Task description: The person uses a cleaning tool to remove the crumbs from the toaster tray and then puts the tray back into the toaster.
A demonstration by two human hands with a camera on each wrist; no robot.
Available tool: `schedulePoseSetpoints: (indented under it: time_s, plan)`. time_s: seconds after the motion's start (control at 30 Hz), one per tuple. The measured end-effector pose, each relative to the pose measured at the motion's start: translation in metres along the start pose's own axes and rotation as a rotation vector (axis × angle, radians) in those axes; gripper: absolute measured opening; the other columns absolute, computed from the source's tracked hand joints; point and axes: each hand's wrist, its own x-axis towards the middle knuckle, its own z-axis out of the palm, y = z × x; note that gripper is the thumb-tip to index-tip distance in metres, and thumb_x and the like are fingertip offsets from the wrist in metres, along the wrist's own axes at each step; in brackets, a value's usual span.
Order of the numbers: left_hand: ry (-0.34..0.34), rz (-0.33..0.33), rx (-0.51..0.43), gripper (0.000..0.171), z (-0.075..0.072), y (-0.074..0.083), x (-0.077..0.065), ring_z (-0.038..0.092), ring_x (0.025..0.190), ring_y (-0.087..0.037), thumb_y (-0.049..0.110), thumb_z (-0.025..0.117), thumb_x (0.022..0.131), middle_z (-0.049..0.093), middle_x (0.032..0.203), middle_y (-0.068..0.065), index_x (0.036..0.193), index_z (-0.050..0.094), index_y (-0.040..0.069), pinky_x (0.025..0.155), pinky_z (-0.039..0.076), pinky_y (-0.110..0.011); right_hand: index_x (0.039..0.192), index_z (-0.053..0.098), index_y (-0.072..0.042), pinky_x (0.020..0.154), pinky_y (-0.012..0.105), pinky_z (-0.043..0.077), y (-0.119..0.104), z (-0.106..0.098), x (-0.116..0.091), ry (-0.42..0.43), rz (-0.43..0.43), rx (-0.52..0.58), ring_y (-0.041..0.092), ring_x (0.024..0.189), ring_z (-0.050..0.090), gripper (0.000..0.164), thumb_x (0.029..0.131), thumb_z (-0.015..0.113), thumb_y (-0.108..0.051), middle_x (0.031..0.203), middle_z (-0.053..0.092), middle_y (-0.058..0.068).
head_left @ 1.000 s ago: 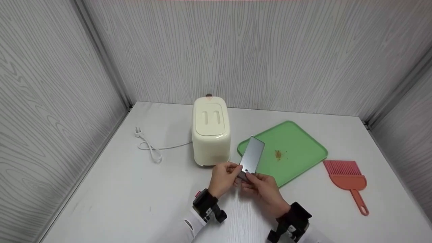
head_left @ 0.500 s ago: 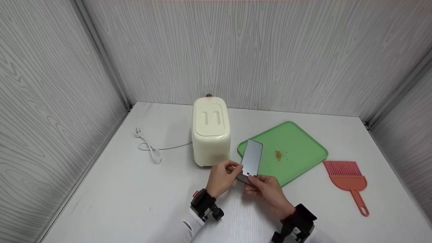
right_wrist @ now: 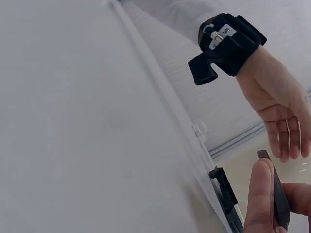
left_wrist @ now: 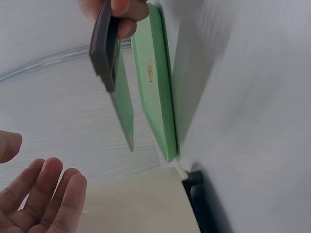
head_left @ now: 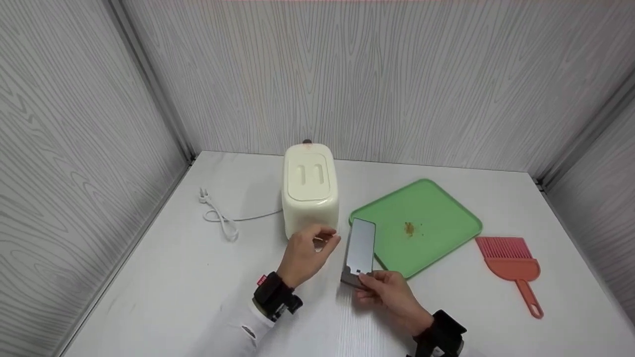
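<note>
My right hand (head_left: 392, 295) pinches the toaster's crumb tray (head_left: 361, 246), a flat silvery plate, by its dark grey end strip. The plate points away from me, its far end over the left corner of a green serving tray (head_left: 446, 213). Seen from the left wrist, the crumb tray (left_wrist: 124, 104) hangs above the table nearly edge-on. My left hand (head_left: 303, 255) holds nothing, its fingers loosely bent in front of the cream toaster (head_left: 311, 176). Thumb and fingers on both sides of the dark strip (right_wrist: 278, 201) appear in the right wrist view.
Brown crumbs (head_left: 409, 228) lie on the green tray. To its right is a red hand brush (head_left: 511, 263), handle toward me. The toaster's white cord and plug (head_left: 218, 213) lie at left. Grey-patterned walls (head_left: 317, 74) enclose the white table.
My left hand has let go of the crumb tray and moved left toward the toaster's front. The right hand has brought the crumb tray slightly nearer and turned it straighter.
</note>
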Motion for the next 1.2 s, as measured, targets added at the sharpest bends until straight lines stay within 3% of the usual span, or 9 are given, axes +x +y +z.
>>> schedulePoseSetpoints:
  time_s: [0.23, 0.53, 0.73, 0.9, 1.2]
  plan:
    - [0.097, 0.192, 0.185, 0.019, -0.034, 0.002, 0.005, 0.073, 0.105, -0.022, 0.017, 0.077, 0.097, 0.078, 0.107, -0.008, 0.110, 0.075, 0.005, 0.091, 0.062, -0.038, 0.112, 0.067, 0.006, 0.072, 0.021, 0.065, 0.007, 0.005, -0.008, -0.067, 0.015, -0.029, 0.006, 0.074, 0.075, 0.025, 0.103, 0.068, -0.018, 0.085, 0.076, 0.002]
    - [0.062, 0.263, 0.329, 0.037, -0.061, -0.002, 0.022, 0.064, 0.124, -0.027, 0.021, 0.079, 0.096, 0.070, 0.127, -0.011, 0.127, 0.070, 0.004, 0.108, 0.057, -0.043, 0.106, 0.066, 0.005, 0.070, 0.021, 0.066, 0.014, 0.015, -0.014, -0.116, 0.030, -0.022, 0.007, 0.073, 0.076, 0.019, 0.103, 0.068, -0.014, 0.087, 0.076, 0.004]
    - [-0.028, 0.326, 0.416, 0.046, -0.068, -0.006, 0.034, 0.058, 0.136, -0.036, 0.021, 0.081, 0.093, 0.066, 0.136, -0.017, 0.133, 0.066, 0.003, 0.121, 0.046, -0.050, 0.105, 0.066, 0.007, 0.069, 0.021, 0.065, 0.018, 0.022, -0.013, -0.173, 0.029, -0.028, 0.006, 0.072, 0.076, 0.020, 0.103, 0.067, -0.012, 0.083, 0.077, 0.003]
    - [-0.046, 0.324, 0.460, 0.051, -0.066, -0.013, 0.043, 0.055, 0.140, -0.042, 0.020, 0.083, 0.091, 0.064, 0.139, -0.019, 0.135, 0.064, 0.002, 0.126, 0.040, -0.055, 0.106, 0.066, 0.009, 0.068, 0.020, 0.065, 0.021, 0.024, -0.015, -0.195, 0.020, -0.013, 0.006, 0.072, 0.076, 0.020, 0.103, 0.067, -0.011, 0.082, 0.078, 0.003]
    - [-0.039, 0.282, 0.479, 0.046, -0.059, -0.020, 0.052, 0.057, 0.122, -0.033, 0.021, 0.085, 0.090, 0.064, 0.130, -0.016, 0.131, 0.070, 0.008, 0.109, 0.049, -0.048, 0.105, 0.066, 0.010, 0.067, 0.021, 0.065, 0.025, 0.030, -0.018, -0.224, 0.002, -0.009, 0.007, 0.069, 0.076, 0.019, 0.102, 0.067, -0.009, 0.079, 0.078, 0.004]
